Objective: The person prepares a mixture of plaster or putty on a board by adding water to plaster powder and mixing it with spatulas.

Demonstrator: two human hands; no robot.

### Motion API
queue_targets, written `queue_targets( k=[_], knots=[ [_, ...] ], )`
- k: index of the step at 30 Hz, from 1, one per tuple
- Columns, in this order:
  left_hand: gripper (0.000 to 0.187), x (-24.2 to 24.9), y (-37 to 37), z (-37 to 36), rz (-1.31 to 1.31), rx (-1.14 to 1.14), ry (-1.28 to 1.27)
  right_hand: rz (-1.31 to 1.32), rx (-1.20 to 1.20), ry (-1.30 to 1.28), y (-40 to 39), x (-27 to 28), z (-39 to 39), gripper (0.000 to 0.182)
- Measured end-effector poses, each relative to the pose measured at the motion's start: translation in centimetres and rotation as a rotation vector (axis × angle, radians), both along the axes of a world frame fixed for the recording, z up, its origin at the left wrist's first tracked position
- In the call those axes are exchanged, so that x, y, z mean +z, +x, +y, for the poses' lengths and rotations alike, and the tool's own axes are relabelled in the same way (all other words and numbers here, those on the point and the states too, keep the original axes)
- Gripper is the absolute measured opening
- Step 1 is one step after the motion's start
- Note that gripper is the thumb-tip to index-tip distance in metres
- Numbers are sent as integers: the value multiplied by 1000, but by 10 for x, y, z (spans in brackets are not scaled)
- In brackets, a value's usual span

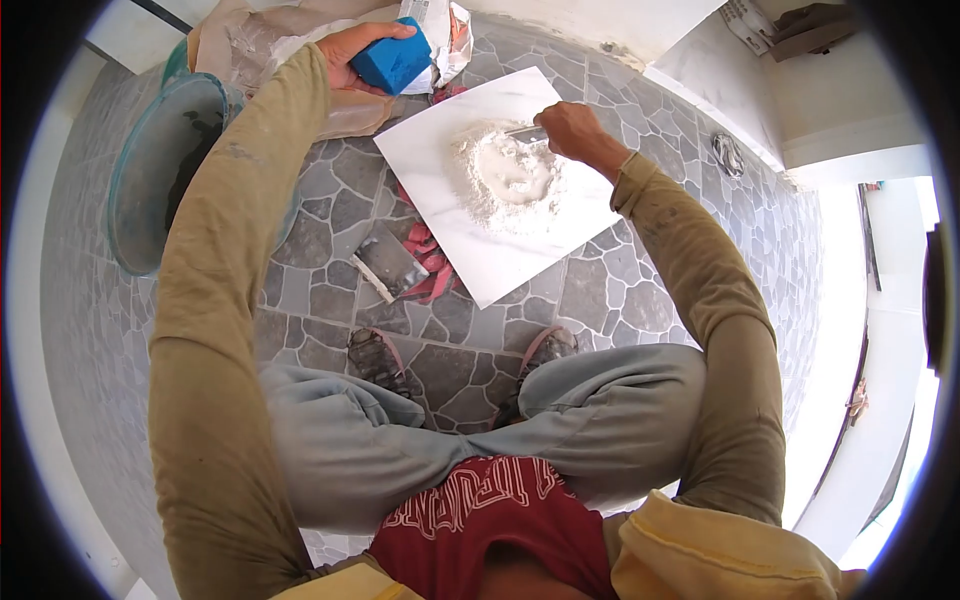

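My left hand (355, 52) is closed around a blue box-shaped thing (393, 60), raised near the bags at the back. On a white marble-look tile (420, 140) lies a heap of white powder (480, 190) with a hollow, wetter-looking middle. My right hand (578, 135) grips a trowel (527, 132), its metal blade at the far right side of the heap. Pink straps (432, 262) stick out from under the tile's near left edge. Beside them a flat grey tool with a pale edge (388, 262) rests on the floor.
A large teal tub (115, 200) stands at left, dark inside. Crumpled bags (250, 45) lie behind it. The floor (330, 225) has a grey stone pattern. A crumpled shiny item (728, 156) sits by the right wall. My shoes (380, 360) are just in front of the tile.
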State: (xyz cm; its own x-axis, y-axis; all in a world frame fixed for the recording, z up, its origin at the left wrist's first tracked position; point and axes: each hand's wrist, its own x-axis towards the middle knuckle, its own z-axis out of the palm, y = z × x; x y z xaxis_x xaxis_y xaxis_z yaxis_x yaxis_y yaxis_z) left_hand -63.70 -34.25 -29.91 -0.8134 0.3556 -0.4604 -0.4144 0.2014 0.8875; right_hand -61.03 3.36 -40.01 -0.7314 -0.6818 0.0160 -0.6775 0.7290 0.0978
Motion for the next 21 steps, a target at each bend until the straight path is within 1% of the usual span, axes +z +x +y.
queue_targets(
  k=[2, 4, 6, 7, 8, 9, 11, 13, 15, 16, 17, 18, 20, 21],
  knots=[
    [80, 1, 2, -9, -6, 14, -16, 10, 23, -29, -4, 1, -5, 13],
    [80, 0, -2, -22, -8, 22, -34, -3, 1, 10, -6, 5, -10, 17],
    [92, 0, -4, -36, 34, 27, -99, -32, -29, 61, -5, 16, -16, 17],
    [92, 3, -3, -41, 33, 30, -99, -61, -58, 111, -5, 23, -22, 17],
    [87, 6, -1, -48, 69, 67, -121, -63, -55, 110, -3, 31, -27, 17],
    [83, 9, 0, -54, 106, 104, -142, -69, -73, 65, -2, 36, -31, 17],
    [83, 20, 0, -66, 95, 89, -165, -79, -91, 21, 3, 38, -42, 17],
    [83, 25, 3, -69, 86, 66, -187, -150, -87, -46, 3, 29, -48, 35],
    [82, 25, 8, -71, 166, 189, -194, -130, -63, -32, 1, 15, -52, 35],
    [82, 24, 7, -75, 166, 188, -193, -108, -34, -18, -1, 9, -52, 36],
    [82, 25, 5, -79, 154, 157, -200, -118, -77, -20, -4, 6, -47, 32],
    [83, 28, 6, -81, 141, 128, -208, -117, -76, -20, -4, 10, -46, 32],
    [83, 27, 12, -84, 166, 158, -221, -129, -150, -4, -5, 18, -43, 20],
    [84, 25, 14, -88, 190, 181, -237, -127, -158, 10, -5, 24, -44, 25]
  ],
)
